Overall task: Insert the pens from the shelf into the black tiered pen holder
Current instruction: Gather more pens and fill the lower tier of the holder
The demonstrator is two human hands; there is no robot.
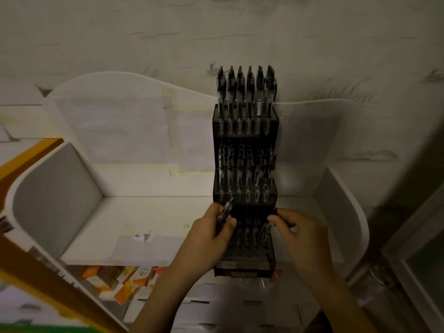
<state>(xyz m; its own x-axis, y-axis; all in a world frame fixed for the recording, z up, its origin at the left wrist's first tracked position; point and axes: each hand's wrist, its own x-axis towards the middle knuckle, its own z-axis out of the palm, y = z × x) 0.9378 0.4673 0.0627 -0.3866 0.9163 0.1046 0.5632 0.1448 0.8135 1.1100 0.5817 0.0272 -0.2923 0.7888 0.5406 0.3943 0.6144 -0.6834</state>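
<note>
The black tiered pen holder (245, 265) stands on the white shelf (149, 212), right of centre. Its top and middle tiers are packed with several upright dark pens (247, 92). The lowest tier holds a few pens at its back, and its front holes show bare. My left hand (211, 234) grips a small bunch of dark pens (225, 210) at the left edge of the lowest tier, tips pointing up. My right hand (300, 234) pinches a single dark pen (270, 223) over the right side of that tier.
White curved side panels (55, 195) wall the shelf on the left and right. Orange and white boxes (120, 282) lie on the lower level in front. An orange-edged board (28, 159) runs along the far left. A wallpapered wall rises behind.
</note>
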